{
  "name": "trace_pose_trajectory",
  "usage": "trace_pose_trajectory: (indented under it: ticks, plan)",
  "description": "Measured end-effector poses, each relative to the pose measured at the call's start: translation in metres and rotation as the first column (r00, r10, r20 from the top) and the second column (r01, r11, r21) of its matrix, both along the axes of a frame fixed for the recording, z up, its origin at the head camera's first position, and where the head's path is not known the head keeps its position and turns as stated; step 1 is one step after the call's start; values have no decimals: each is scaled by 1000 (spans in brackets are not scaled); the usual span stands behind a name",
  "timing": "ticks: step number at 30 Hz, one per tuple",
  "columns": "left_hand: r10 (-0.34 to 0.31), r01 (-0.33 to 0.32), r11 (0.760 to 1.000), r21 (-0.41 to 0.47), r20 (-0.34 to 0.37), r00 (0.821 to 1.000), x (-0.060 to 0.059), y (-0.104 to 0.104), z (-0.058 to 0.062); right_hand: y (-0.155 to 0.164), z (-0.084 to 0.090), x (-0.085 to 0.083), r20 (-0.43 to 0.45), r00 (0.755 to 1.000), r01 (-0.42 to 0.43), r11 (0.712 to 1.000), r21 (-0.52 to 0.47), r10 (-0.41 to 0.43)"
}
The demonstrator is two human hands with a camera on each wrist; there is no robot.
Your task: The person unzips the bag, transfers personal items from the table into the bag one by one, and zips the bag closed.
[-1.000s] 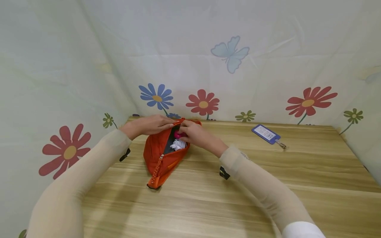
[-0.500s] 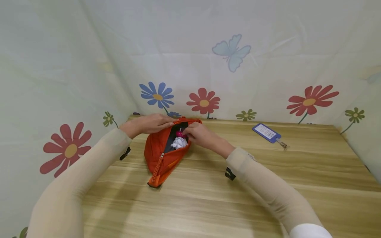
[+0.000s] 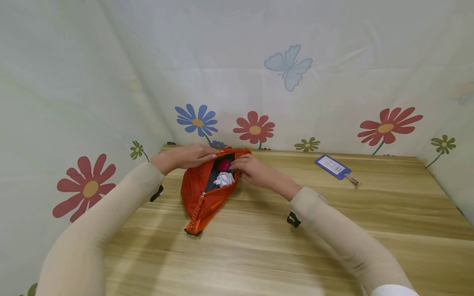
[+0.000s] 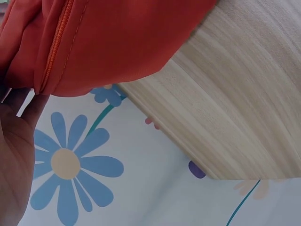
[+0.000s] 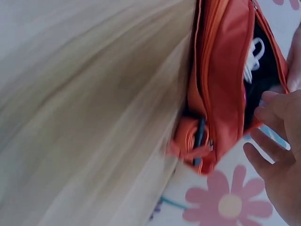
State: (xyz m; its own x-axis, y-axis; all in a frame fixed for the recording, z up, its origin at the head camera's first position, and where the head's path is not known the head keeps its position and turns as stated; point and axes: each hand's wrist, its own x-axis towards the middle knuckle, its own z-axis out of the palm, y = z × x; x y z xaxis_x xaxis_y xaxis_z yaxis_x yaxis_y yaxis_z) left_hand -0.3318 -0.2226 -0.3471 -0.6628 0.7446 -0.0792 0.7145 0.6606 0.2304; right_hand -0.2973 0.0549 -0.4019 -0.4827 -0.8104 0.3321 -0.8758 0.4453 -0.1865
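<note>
An orange-red zippered waist bag (image 3: 192, 189) lies on the table with its mouth unzipped. Inside, a round pink object (image 3: 224, 165) sits behind a bundled white cable (image 3: 224, 179). My left hand (image 3: 187, 157) holds the bag's far left rim, thumb toward the opening; the left wrist view shows its fingers going partly behind the fabric. At the right rim is my right hand (image 3: 257, 170), fingertips just over the opening and apart from the pink object. In the right wrist view its fingers are loosely bent and hold nothing.
A blue-edged card holder (image 3: 333, 166) with a metal clip lies at the back right of the wooden table (image 3: 229, 255). Behind and to the left hangs a flower-printed curtain (image 3: 333, 82). A rolled strap (image 5: 188, 136) hangs at one end of the bag.
My right hand has let go of the pink object and drawn back to the right rim, leaving the object in the bag. My left hand has stayed on the rim.
</note>
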Motion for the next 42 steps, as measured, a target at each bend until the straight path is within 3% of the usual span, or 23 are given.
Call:
trace_pose_trajectory:
  ticks: [9,14,20,29,33,42]
  plan:
    - [-4,4,1000,-15,-1,1000,0,1,0,70,-1,-4,-29,998,49,998,-40,-51]
    - [-1,1,1000,-25,-10,1000,0,1,-2,105,-2,-3,-12,991,133,991,-14,-133]
    - [-5,4,1000,-22,-11,1000,0,1,-4,136,1,-1,53,958,278,957,84,-283]
    - [-27,27,999,-19,-43,999,-1,0,-5,178,-8,-11,-4,934,356,927,115,-358]
    - [-24,24,1000,-13,-41,999,1,0,-3,194,-8,-12,21,926,372,920,121,-377]
    - [-10,8,999,-40,-48,999,2,2,-4,230,-23,-18,73,865,475,856,204,-497]
